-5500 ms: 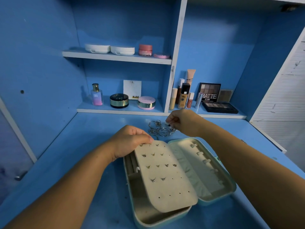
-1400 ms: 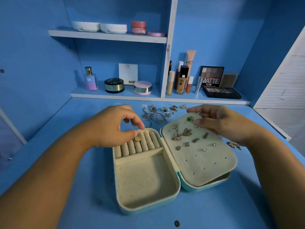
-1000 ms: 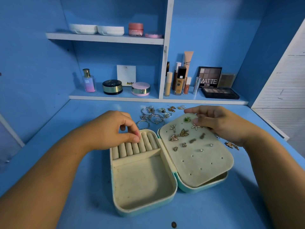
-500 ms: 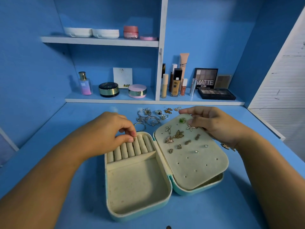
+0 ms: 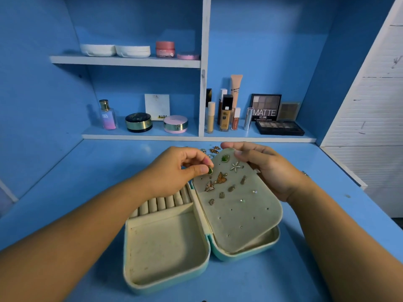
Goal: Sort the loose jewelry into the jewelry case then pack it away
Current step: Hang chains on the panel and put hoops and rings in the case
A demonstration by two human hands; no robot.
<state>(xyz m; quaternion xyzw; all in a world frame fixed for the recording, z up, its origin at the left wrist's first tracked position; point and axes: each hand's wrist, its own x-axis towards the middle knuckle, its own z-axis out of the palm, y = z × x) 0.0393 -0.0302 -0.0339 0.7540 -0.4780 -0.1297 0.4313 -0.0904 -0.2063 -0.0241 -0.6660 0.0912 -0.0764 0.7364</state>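
A mint jewelry case (image 5: 170, 286) lies open on the blue desk. Its left half has ring rolls (image 5: 165, 202) and a bare tray. Over its right half a cream earring panel (image 5: 244, 214) carries several earrings, among them a green one (image 5: 224, 158), a starfish (image 5: 236, 166) and a gold butterfly (image 5: 221, 178). My left hand (image 5: 178, 171) pinches a small green earring (image 5: 210, 170) at the panel's upper left. My right hand (image 5: 268, 168) holds the panel's far right edge, fingers curled around it. Loose earrings (image 5: 214, 149) lie just behind the case, partly hidden by my hands.
Shelves behind the desk hold cosmetics: a perfume bottle (image 5: 107, 115), round compacts (image 5: 138, 122), foundation tubes (image 5: 225, 113) and a MATTE palette (image 5: 265, 107). A white slatted panel (image 5: 375, 110) stands at the right. A small loose piece (image 5: 305, 173) lies right of my right wrist.
My left hand left the ring rolls and moved right to the earring panel, now pinching a green earring. My right hand stayed on the panel's far edge.
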